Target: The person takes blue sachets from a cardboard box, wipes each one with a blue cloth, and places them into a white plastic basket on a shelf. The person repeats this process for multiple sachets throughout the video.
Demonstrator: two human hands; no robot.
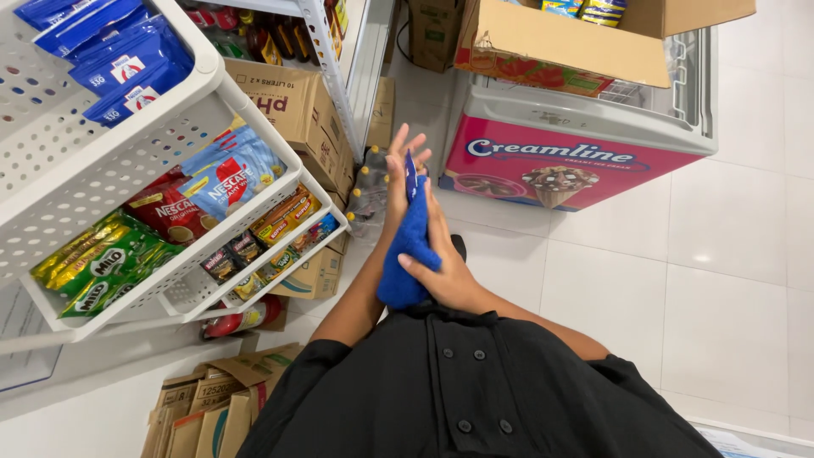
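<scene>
My left hand is raised upright in front of me with its fingers spread. A fuzzy blue cloth lies against its palm and wrist, and a thin dark blue edge of it stands up along the palm. My right hand grips the cloth from the right and presses it onto my left wrist. Both forearms come out of my black buttoned top at the bottom of the view.
A white perforated shelf rack at left holds coloured sachet packs. Beside and under it are cardboard boxes, with flattened ones at bottom left. Bottles stand on the white tile floor. A chest freezer carries an open cardboard box.
</scene>
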